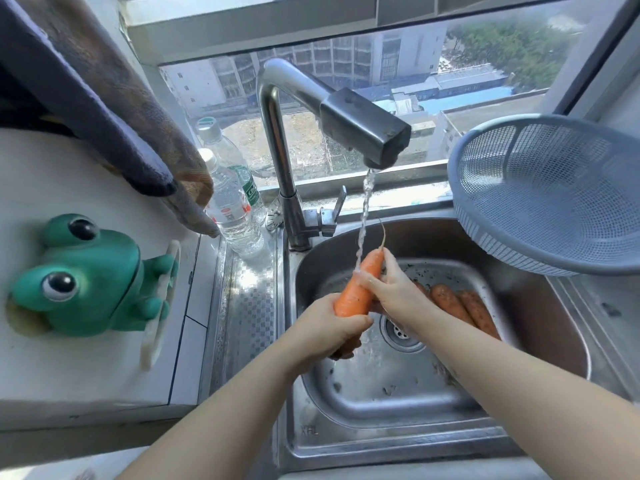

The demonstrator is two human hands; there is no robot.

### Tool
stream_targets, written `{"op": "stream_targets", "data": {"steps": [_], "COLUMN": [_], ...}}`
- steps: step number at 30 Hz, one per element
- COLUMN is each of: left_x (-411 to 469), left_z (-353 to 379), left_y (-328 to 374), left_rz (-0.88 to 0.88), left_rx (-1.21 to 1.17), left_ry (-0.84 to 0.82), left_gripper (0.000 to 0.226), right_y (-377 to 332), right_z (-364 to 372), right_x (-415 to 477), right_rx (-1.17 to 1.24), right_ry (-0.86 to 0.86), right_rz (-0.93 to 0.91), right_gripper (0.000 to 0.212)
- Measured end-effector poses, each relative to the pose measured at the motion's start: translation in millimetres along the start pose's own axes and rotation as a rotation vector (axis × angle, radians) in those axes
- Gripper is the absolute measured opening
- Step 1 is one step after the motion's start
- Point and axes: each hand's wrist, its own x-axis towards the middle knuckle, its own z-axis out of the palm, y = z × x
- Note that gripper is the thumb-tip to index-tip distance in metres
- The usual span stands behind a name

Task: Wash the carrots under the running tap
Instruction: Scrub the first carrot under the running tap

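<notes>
A clean orange carrot [358, 289] is held tilted over the middle of the stainless steel sink [346, 441], its thin tip with a root hair pointing up toward the far edge. The left hand [325, 329] grips the thick lower end, fingers and thumb curled around it. The right hand [393, 292] holds the narrower upper part, thumb across the front and fingers wrapped behind. The stream of water [363, 216] from the angular steel tap [363, 129] lands on the carrot just where the right thumb lies.

Below the right wrist, on the sink floor toward its right wall, lie several soil-dusted orange carrots [460, 306] side by side, next to the round drain [401, 332]. A blue-grey plastic mesh colander [554, 192] sits tilted at the sink's far right corner. Two clear plastic water bottles [232, 206] stand by the far left corner, and a green frog-shaped holder [86, 275] is on the white wall to the left.
</notes>
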Motion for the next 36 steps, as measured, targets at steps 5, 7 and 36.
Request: {"op": "stream_targets", "data": {"steps": [5,7,36], "left_x": [4.5,5.9,-10.8], "left_z": [-1.8,-1.3,-19.8], "left_y": [2.5,4.7,1.1], "left_rz": [0.023,0.04,0.257], "left_rx": [-0.032,-0.062,-0.064], "left_ry": [0.023,0.028,-0.178], "left_gripper": [0.015,0.008,0.084], "right_y": [-7.2,-16.1,22.8], "right_z": [-1.9,-4.2,24.8], "right_x": [-1.0,0.0,-8.0], "right_rx": [-0.075,0.033,0.105], "right_ry": [-0.121,-0.098,-0.207], "right_rz": [0.049,0.038,-0.025], "right_gripper": [0.121,0.098,0.104]}}
